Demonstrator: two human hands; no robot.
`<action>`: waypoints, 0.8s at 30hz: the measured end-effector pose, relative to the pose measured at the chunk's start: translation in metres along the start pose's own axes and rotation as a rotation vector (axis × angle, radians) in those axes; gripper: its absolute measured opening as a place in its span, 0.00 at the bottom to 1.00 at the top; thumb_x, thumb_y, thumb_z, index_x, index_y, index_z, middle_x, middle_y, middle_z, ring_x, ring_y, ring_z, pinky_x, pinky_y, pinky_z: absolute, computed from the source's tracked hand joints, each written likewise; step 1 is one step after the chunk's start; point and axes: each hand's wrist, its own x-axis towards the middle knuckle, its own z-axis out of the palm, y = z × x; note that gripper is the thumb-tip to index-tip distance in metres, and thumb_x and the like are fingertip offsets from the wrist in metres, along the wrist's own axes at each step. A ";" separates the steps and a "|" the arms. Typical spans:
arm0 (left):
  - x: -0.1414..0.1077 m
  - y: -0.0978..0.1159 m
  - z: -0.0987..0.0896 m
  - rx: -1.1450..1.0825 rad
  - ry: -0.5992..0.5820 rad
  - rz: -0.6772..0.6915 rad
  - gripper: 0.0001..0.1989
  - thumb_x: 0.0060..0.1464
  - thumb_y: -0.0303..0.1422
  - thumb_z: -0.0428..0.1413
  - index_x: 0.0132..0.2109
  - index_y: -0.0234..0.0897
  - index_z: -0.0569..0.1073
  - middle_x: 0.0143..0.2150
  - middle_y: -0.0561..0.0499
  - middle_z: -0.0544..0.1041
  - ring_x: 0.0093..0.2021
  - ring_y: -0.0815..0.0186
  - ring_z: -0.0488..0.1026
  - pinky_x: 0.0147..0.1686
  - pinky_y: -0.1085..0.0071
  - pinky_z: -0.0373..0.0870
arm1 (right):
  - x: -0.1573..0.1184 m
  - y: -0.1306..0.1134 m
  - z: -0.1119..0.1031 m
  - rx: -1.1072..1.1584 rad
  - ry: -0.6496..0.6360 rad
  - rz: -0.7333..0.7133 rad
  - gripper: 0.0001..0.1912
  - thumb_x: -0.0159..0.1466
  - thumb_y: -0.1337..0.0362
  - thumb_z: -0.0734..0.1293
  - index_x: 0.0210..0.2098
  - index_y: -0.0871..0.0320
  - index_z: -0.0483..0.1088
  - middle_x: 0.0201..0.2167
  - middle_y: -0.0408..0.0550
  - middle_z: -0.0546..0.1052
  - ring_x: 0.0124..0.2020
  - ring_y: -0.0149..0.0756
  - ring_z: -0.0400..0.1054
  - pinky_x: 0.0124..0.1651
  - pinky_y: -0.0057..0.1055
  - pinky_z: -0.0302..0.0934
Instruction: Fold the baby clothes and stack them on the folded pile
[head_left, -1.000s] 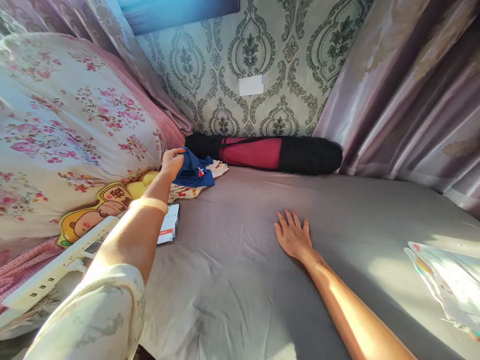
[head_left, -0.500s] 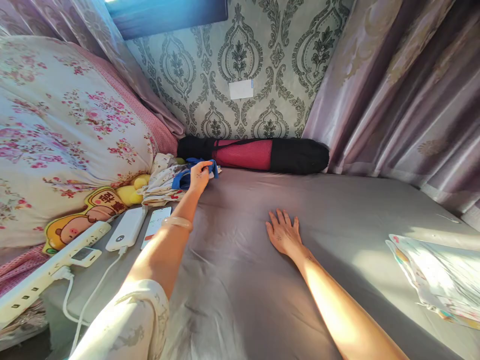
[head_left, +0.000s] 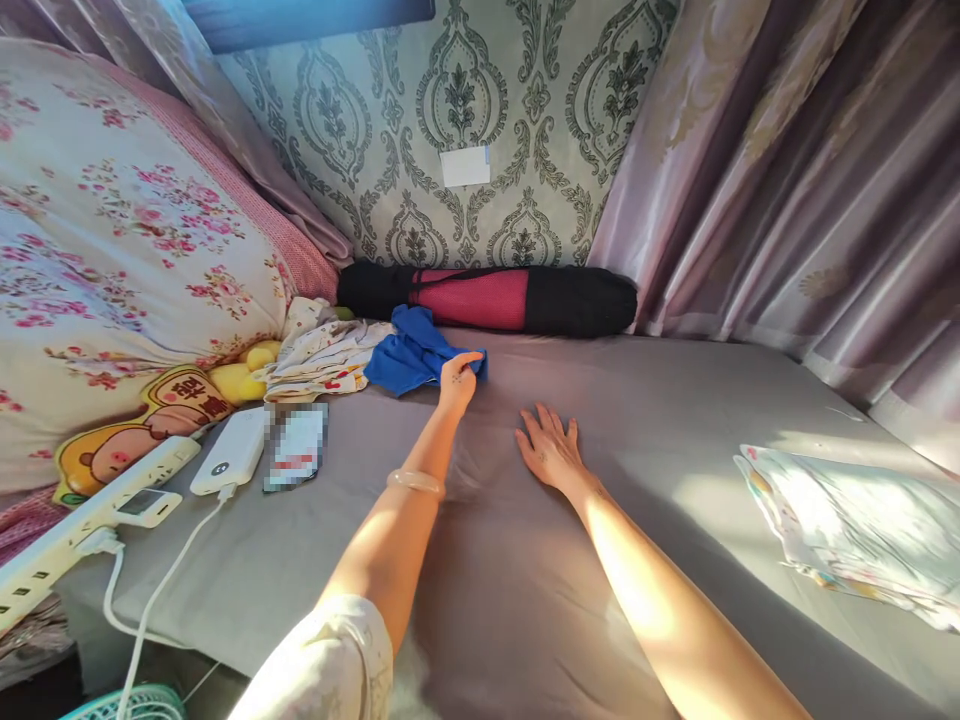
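My left hand (head_left: 459, 382) is closed on the edge of a blue garment (head_left: 409, 358), which trails to the left in loose folds. What kind of garment it is cannot be made out. Its far end lies against a heap of white patterned clothes (head_left: 322, 350). Fingers spread and palm down, my right hand (head_left: 551, 447) rests on the grey bed sheet (head_left: 525, 580) with nothing in it. To its right lies a stack of folded light-coloured clothes (head_left: 855, 530), partly in sunlight.
A black and red rolled bag (head_left: 472, 300) lies along the wall. At the left are a white power bank (head_left: 231, 450), a phone (head_left: 296, 447), a power strip (head_left: 112, 525) with cables, a plush toy (head_left: 135, 440) and a floral cushion (head_left: 150, 220). Curtains (head_left: 750, 180) hang at the right.
My left hand has moved right, pulling the blue garment partly away from the clothes heap and spreading it out. My right hand stays flat on the sheet. The view has shifted slightly.
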 end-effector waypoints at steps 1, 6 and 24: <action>-0.008 0.004 0.008 -0.005 -0.036 -0.012 0.23 0.48 0.19 0.44 0.42 0.30 0.81 0.43 0.44 0.82 0.44 0.61 0.77 0.52 0.64 0.71 | 0.000 0.001 -0.002 0.037 0.008 -0.003 0.25 0.71 0.58 0.53 0.65 0.57 0.60 0.69 0.59 0.54 0.70 0.51 0.45 0.65 0.61 0.41; -0.043 0.023 0.037 -0.018 -0.226 0.013 0.23 0.44 0.18 0.45 0.41 0.32 0.81 0.44 0.45 0.82 0.49 0.60 0.76 0.56 0.63 0.68 | 0.004 0.013 -0.011 0.179 0.102 0.011 0.23 0.68 0.61 0.59 0.62 0.53 0.64 0.71 0.54 0.50 0.70 0.45 0.45 0.66 0.47 0.48; -0.070 0.061 0.021 0.066 -0.618 0.185 0.23 0.45 0.24 0.54 0.52 0.33 0.74 0.49 0.45 0.78 0.50 0.59 0.74 0.50 0.67 0.70 | 0.014 0.036 -0.040 0.436 0.268 0.033 0.15 0.65 0.66 0.58 0.43 0.58 0.75 0.46 0.51 0.77 0.46 0.38 0.71 0.50 0.32 0.63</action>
